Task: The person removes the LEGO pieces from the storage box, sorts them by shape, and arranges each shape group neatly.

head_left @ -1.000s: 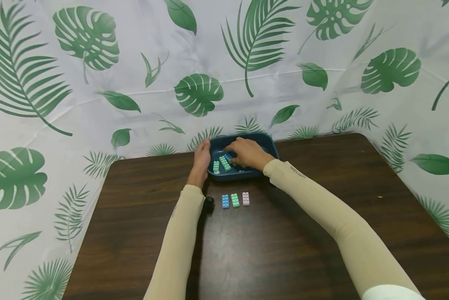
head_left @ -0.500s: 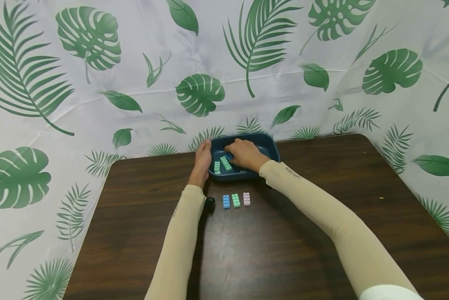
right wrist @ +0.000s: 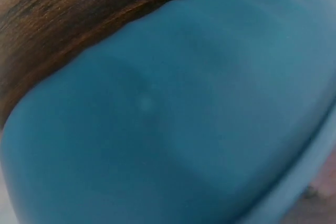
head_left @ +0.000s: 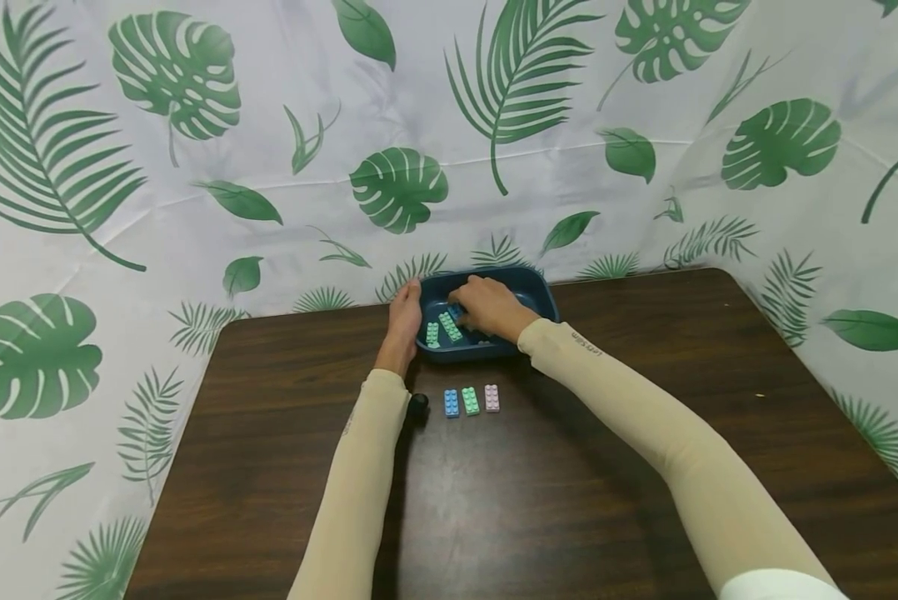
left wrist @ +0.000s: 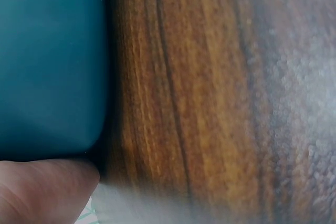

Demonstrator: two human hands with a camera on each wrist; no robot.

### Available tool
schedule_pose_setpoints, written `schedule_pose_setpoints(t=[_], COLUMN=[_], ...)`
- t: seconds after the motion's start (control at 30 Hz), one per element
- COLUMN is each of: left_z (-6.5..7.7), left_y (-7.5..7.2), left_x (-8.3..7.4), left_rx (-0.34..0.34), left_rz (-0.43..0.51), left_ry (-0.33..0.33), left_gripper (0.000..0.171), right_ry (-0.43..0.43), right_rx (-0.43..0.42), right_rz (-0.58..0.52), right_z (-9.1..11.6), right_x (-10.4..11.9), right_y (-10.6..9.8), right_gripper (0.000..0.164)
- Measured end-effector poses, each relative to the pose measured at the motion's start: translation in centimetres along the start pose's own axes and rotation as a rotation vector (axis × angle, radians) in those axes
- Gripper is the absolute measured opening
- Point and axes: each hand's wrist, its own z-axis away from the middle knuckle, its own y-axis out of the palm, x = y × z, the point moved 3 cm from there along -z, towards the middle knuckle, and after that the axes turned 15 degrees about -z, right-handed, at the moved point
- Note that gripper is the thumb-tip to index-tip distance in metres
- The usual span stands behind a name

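Observation:
A dark blue plastic bin (head_left: 460,355) stands at the far edge of the table with several toy building bricks inside. My left hand (head_left: 401,319) holds the bin's left end; in the left wrist view a finger (left wrist: 44,187) lies along its outer wall. My right hand (head_left: 490,307) reaches down into the bin with bent fingers, beside a blue brick (head_left: 455,312) and a green brick (head_left: 450,326). Its fingertips are hidden, so I cannot tell whether they pinch a brick. Another green brick (head_left: 432,333) lies near the bin's left wall.
In front of the bin, a blue brick (head_left: 451,403), a green brick (head_left: 470,400) and a pink brick (head_left: 491,397) lie in a row on the dark wooden table (head_left: 284,467). A leaf-printed white cloth (head_left: 306,242) hangs behind.
My right hand has shifted slightly and turned within the bin, its fingers drawn lower among the bricks. My left hand and the row of bricks have stayed put.

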Motion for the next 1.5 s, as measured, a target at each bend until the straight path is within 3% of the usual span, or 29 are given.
schedule_pose_setpoints(t=[0.47,0.7,0.93,1.17,1.5], left_z=[-0.5,-0.6,-0.5,-0.5,-0.6], left_y=[-0.4,-0.5,-0.4,-0.3,0.1], left_x=[0.3,0.2,-0.2,-0.4,0.0], left_rx=[-0.015,-0.004,0.004,-0.001,0.003], left_rz=[0.01,-0.003,-0.01,-0.024,-0.027], left_ry=[-0.026,-0.023,-0.012,0.002,-0.018], left_gripper=[0.054,0.056,0.055,0.055,0.056], right_ry=[-0.086,-0.1,-0.145,-0.217,-0.31], right_rx=[-0.019,-0.025,-0.046,-0.033,0.018], right_rz=[0.037,0.042,0.034,0.007,0.055], right_z=[2.1,5.5,9.7,13.2,15.4], right_x=[2.1,3.4,3.2,2.5,1.6], right_y=[-3.3,-5.7,-6.7,-5.8,-1.7], right_gripper=[0.041,0.044,0.04,0.035,0.037])
